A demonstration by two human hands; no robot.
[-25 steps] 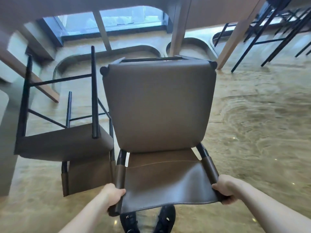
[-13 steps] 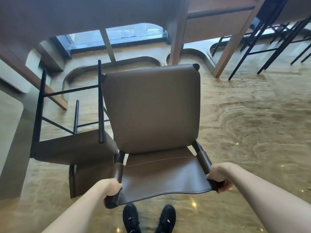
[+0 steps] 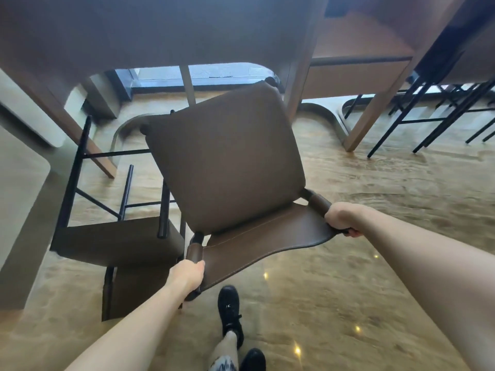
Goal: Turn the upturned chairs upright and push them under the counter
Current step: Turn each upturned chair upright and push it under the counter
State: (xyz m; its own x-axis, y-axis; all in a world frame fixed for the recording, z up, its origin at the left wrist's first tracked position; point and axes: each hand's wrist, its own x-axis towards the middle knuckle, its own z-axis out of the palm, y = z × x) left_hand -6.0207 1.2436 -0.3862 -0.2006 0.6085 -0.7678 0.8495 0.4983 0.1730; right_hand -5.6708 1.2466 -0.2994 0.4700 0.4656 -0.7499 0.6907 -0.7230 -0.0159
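chairs: two nearby, one upright chair (image 3: 227,162) sitting centre, one upturned chair (image 3: 117,236) lying left with legs up
look: brown leather, black frame, twisting right
left hand (image 3: 187,274): gripping backrest's left post
right hand (image 3: 340,218): gripping right post
counter (image 3: 160,36): sitting far

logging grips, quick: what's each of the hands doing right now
Left hand: closed on the left post of the brown chair backrest.
Right hand: closed on the right post of it.

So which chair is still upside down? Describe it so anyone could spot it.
Start at the wooden counter. Below its left end, left of the brown chair gripped by both hands, sits the upturned chair: seat down, black legs pointing up.
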